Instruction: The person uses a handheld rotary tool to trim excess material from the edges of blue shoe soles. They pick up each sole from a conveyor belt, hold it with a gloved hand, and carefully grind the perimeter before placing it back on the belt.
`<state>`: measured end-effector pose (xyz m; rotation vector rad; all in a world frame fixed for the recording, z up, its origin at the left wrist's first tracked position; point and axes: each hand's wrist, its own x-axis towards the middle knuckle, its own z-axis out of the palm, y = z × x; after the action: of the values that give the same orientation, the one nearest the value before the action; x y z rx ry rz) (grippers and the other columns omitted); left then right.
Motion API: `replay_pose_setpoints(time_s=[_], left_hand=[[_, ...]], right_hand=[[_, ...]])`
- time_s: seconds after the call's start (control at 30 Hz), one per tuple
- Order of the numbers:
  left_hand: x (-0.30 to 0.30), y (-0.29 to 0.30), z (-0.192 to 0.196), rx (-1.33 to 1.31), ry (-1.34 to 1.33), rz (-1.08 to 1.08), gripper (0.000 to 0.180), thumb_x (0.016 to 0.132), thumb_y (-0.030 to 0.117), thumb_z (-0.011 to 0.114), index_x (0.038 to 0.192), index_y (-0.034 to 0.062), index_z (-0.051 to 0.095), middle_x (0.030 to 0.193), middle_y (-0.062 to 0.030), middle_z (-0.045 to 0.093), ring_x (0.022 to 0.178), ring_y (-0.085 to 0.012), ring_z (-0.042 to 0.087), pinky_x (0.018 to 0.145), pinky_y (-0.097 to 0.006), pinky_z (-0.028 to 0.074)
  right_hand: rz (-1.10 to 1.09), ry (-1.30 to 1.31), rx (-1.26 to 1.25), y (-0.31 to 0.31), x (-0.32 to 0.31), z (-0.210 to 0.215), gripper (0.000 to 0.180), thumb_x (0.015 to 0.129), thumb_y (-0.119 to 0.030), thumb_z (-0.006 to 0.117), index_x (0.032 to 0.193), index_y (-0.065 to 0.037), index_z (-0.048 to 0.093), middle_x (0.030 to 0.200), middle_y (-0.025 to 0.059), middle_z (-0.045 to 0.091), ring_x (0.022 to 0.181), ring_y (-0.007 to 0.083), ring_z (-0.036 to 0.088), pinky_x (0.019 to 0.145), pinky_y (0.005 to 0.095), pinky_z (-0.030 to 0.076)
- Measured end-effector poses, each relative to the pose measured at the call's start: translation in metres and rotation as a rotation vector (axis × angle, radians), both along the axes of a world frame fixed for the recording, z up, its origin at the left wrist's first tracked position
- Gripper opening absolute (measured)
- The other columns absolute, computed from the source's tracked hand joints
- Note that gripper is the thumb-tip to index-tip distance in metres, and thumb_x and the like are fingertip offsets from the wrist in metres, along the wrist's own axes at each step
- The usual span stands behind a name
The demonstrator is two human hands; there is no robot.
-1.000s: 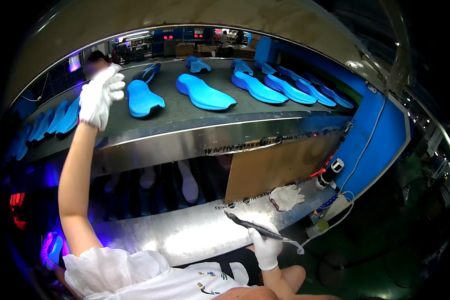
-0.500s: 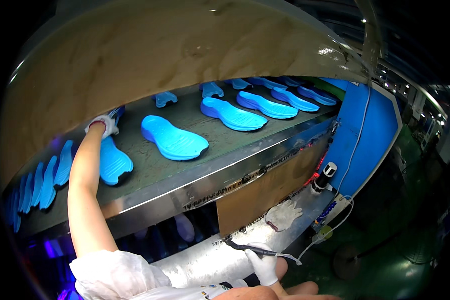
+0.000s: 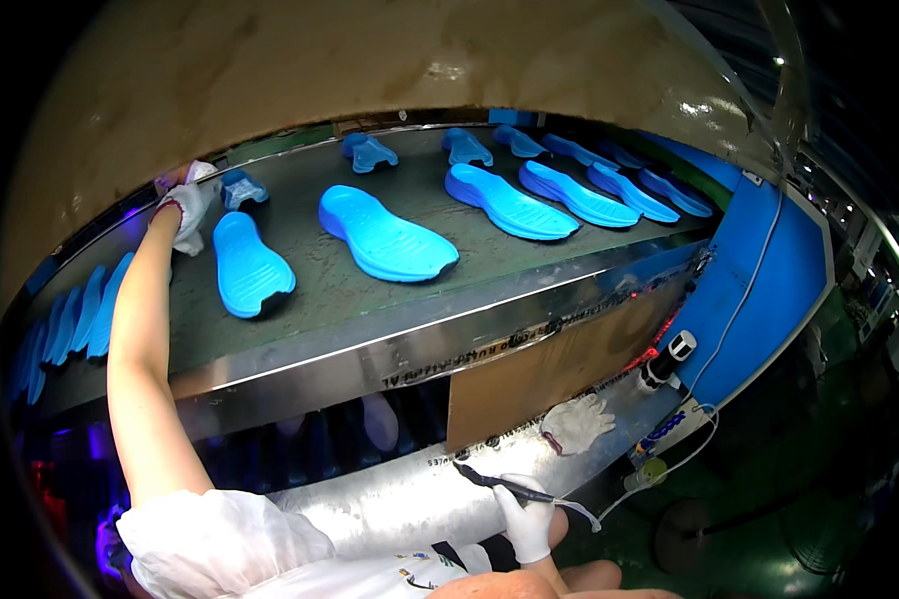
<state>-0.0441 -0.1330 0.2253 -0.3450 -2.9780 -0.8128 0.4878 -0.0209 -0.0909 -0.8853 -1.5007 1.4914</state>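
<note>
My left hand (image 3: 188,205), in a white glove, reaches far up onto the grey conveyor belt (image 3: 350,290) and touches the far end of a blue shoe sole (image 3: 247,265). A small blue heel piece (image 3: 240,187) lies just right of that hand. A larger blue sole (image 3: 385,235) lies further right. My right hand (image 3: 524,519), also gloved, stays low near my body and holds a thin dark brush (image 3: 499,484) with a clear tube trailing from it.
Several more blue soles (image 3: 569,195) run along the belt to the right, and others (image 3: 70,319) at the left. A loose white glove (image 3: 575,424) lies on the lower metal ledge. A blue machine panel (image 3: 759,290) with a cable stands right.
My view has tilted down and the soles have shifted right along the belt. My left hand has gone from the raised position to resting at the end of a sole. The right hand keeps the brush.
</note>
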Motion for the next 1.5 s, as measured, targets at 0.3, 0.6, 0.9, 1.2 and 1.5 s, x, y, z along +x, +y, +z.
replay_pose_setpoints(time_s=[0.3,0.6,0.9,1.2,1.5], left_hand=[[0.008,-0.038,-0.02,-0.051,0.25,-0.169,0.042,0.094,0.034,0.047,0.112,-0.0028,0.058,0.093,-0.0252,0.066,0.077,-0.0382,0.068,0.06,-0.048,0.057],[0.098,-0.151,-0.076,-0.56,0.547,0.093,0.022,0.09,0.016,0.051,0.1,0.0028,0.064,0.111,-0.0239,0.064,0.106,-0.0414,0.061,0.087,-0.047,0.051],[0.192,-0.138,-0.114,0.689,1.121,-0.525,0.009,0.092,0.007,0.062,0.093,-0.0016,0.06,0.109,-0.0089,0.057,0.102,-0.021,0.061,0.084,-0.034,0.054],[0.391,-0.055,-0.29,0.737,0.757,-1.325,0.022,0.075,0.012,0.075,0.095,0.0088,0.068,0.106,-0.0133,0.066,0.103,-0.0327,0.061,0.091,-0.045,0.049],[0.435,0.004,-0.447,0.651,-0.015,-1.298,0.031,0.071,0.009,0.08,0.095,0.0047,0.061,0.135,-0.023,0.045,0.119,-0.0369,0.051,0.098,-0.041,0.044]], right_hand=[[0.017,0.016,0.08,-0.007,0.028,-0.01,0.023,0.082,0.002,0.071,0.104,0.004,0.064,0.093,0.0068,0.067,0.079,0.0107,0.061,0.072,0.0232,0.05],[0.031,0.048,0.083,-0.02,0.049,-0.022,0.023,0.082,-0.001,0.072,0.103,0.003,0.065,0.085,0.0025,0.065,0.07,0.0077,0.059,0.064,0.0204,0.048],[-0.091,0.148,-0.012,-0.043,0.075,-0.014,0.019,0.085,-0.001,0.07,0.102,0.003,0.064,0.083,0.004,0.066,0.062,0.0062,0.058,0.057,0.0187,0.047],[-0.46,0.285,-0.013,-0.019,0.121,-0.023,0.02,0.091,-0.002,0.061,0.11,0.002,0.058,0.101,0.0124,0.066,0.073,0.0119,0.063,0.055,0.0218,0.053],[-0.335,0.003,-0.062,0.028,0.08,-0.064,0.019,0.085,-0.012,0.072,0.097,0.001,0.065,0.073,0.0022,0.063,0.056,0.0078,0.057,0.05,0.0222,0.046]])
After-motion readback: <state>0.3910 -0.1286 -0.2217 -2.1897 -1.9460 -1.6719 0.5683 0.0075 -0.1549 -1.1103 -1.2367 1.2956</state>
